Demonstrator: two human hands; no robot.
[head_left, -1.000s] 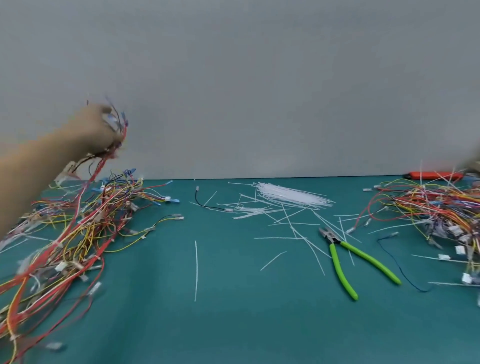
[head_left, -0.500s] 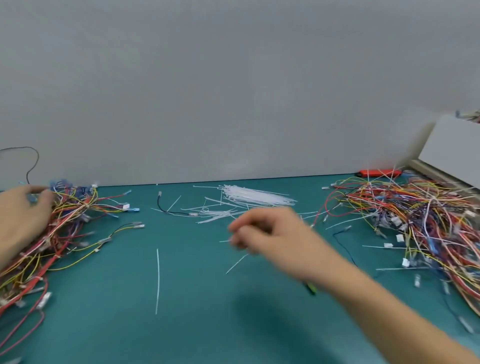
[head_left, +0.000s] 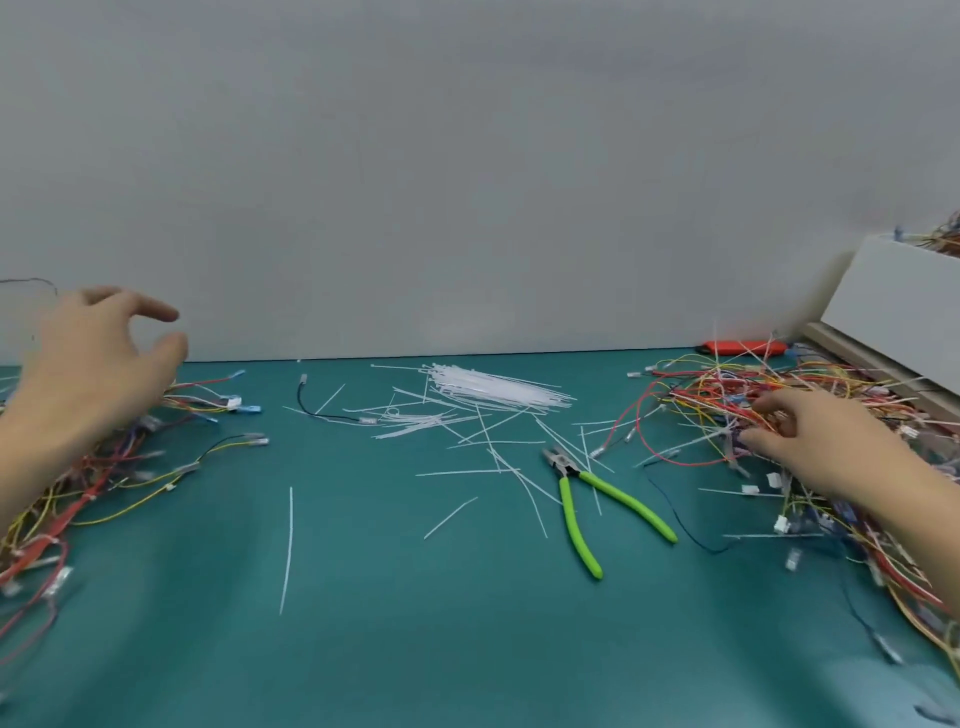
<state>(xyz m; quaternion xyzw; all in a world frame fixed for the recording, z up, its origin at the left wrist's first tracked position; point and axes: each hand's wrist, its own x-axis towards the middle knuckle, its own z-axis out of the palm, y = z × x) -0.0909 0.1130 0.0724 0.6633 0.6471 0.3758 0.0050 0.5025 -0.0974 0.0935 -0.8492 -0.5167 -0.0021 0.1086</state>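
Observation:
My left hand (head_left: 98, 364) hovers with fingers spread and relaxed over the left pile of coloured wires (head_left: 104, 473), holding nothing. My right hand (head_left: 831, 452) reaches into the right tangle of coloured wires (head_left: 717, 389). Its thumb and curled fingers pinch a few red and yellow strands beside a white tie. A heap of white zip ties (head_left: 493, 387) lies at the back centre, with loose ties scattered in front. Green-handled cutters (head_left: 576, 514) lie on the teal mat (head_left: 415, 623) between the ties and the right tangle.
A white box (head_left: 893, 317) holding more wires stands at the far right against the grey wall. A red tool (head_left: 737, 347) lies behind the right tangle. A short black wire (head_left: 322, 410) and a single long tie (head_left: 288, 545) lie left of centre.
My right hand has swung from the centre of the mat over to the right tangle. My left hand has lifted off the left pile and opened. The view has shifted slightly.

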